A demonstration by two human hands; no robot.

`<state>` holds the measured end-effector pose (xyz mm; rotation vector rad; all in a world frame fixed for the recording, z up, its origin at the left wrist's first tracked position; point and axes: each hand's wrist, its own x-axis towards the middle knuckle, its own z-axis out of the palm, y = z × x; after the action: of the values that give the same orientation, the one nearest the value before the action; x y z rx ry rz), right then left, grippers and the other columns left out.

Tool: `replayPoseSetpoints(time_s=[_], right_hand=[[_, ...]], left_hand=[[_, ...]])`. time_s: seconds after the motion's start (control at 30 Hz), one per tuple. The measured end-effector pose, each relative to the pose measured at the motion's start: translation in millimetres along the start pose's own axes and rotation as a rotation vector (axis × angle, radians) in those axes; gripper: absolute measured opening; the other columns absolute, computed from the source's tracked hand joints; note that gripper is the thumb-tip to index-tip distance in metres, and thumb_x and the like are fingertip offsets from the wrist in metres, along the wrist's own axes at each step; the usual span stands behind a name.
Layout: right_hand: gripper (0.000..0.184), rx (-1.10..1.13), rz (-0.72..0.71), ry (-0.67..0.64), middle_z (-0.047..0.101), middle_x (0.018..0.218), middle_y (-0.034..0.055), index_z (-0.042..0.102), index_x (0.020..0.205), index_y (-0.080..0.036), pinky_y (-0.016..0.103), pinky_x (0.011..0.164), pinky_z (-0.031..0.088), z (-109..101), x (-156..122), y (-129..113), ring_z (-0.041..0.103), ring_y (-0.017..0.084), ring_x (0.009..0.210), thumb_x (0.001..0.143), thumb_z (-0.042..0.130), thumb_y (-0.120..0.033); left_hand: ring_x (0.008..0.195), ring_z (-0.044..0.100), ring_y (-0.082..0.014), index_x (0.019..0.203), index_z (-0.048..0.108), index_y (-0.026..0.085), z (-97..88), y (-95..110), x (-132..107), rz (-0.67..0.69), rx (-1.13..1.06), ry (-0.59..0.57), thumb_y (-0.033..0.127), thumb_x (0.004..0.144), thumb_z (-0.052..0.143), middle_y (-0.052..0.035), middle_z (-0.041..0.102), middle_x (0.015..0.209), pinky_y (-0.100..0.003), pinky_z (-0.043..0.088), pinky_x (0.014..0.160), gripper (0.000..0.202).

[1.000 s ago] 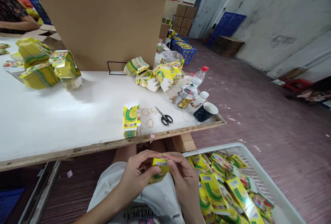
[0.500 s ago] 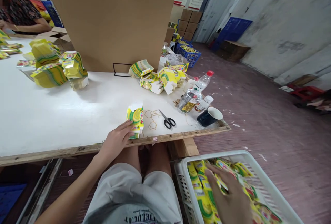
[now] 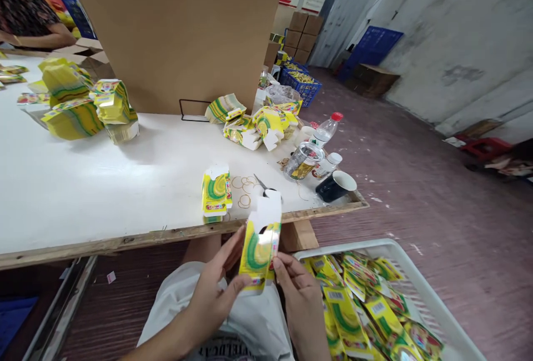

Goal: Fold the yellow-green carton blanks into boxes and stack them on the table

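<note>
Small yellow box (image 3: 255, 255), printed with green curved bands, held near the lower end between left hand (image 3: 219, 283) and right hand (image 3: 296, 283), leaning slightly rightward, with plain white flaps (image 3: 268, 211) sticking out unfolded at the far end.

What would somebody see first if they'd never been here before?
Probably the huge brown cardboard panel towering over the white table. Next, the bright yellow carton held low in front, between the left hand and the right hand, its white flap sticking up. Then the white basket at lower right, with many yellow packs inside.
</note>
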<state>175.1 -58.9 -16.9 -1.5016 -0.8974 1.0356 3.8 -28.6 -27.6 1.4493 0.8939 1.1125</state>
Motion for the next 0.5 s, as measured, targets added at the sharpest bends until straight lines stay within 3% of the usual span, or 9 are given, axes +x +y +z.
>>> replayPoseSetpoints(time_s=[0.07,0.13,0.2,0.3,0.43,0.5], right_hand=[[0.035,-0.192,-0.127,0.085,0.077,0.099,0.0114,0.074,0.108,-0.020,0.039,0.076,0.057,3.1,-4.3,4.2,0.069,0.027,0.085,0.088,0.068,-0.047],[0.049,-0.394,-0.317,0.150,0.069,0.123,0.0138,0.061,0.134,-0.022,0.043,0.085,0.055,6.0,-5.6,5.4,0.064,0.030,0.101,0.089,0.067,-0.040],[0.061,-0.550,-0.456,0.053,0.062,0.137,0.0119,0.046,0.149,-0.028,0.046,0.092,0.051,6.1,-4.2,3.2,0.059,0.030,0.112,0.091,0.066,-0.033],[0.053,-0.641,-0.524,-0.141,0.064,0.132,0.0083,0.048,0.146,-0.034,0.045,0.091,0.052,1.7,-0.3,-1.9,0.061,0.029,0.112,0.095,0.061,-0.026],[0.057,-0.624,-0.540,-0.130,0.055,0.142,0.0103,0.044,0.146,-0.030,0.045,0.097,0.050,-2.7,1.3,-5.2,0.053,0.031,0.128,0.093,0.063,-0.023],[0.053,-0.610,-0.512,-0.157,0.061,0.133,0.0092,0.048,0.141,-0.030,0.040,0.090,0.053,-2.3,0.1,-5.7,0.061,0.027,0.114,0.092,0.064,-0.019]], left_hand=[[0.116,0.069,-0.0290,0.141,0.057,0.019,3.7,4.6,5.5,-0.188,-0.108,-0.002,0.037,0.096,0.058,-0.0151,0.071,0.130,-0.037,0.058,0.096,0.048],[0.099,0.074,-0.0257,0.129,0.066,0.016,2.8,9.8,9.9,-0.248,-0.112,-0.074,0.035,0.097,0.056,-0.0129,0.077,0.115,-0.031,0.060,0.084,0.039],[0.090,0.073,-0.0231,0.122,0.070,0.016,-1.1,13.7,11.6,-0.239,-0.064,-0.124,0.031,0.096,0.056,-0.0105,0.078,0.108,-0.027,0.058,0.078,0.033],[0.084,0.070,-0.0209,0.117,0.072,0.017,-7.7,15.8,10.3,-0.220,0.015,-0.164,0.026,0.096,0.055,-0.0078,0.078,0.102,-0.025,0.054,0.075,0.029],[0.077,0.067,-0.0194,0.111,0.075,0.018,-11.5,17.8,9.3,-0.207,0.120,-0.210,0.024,0.096,0.053,-0.0060,0.077,0.094,-0.023,0.051,0.070,0.027],[0.077,0.067,-0.0192,0.112,0.075,0.018,-11.5,20.4,10.5,-0.209,0.114,-0.229,0.023,0.095,0.053,-0.0057,0.077,0.093,-0.023,0.050,0.069,0.028]])
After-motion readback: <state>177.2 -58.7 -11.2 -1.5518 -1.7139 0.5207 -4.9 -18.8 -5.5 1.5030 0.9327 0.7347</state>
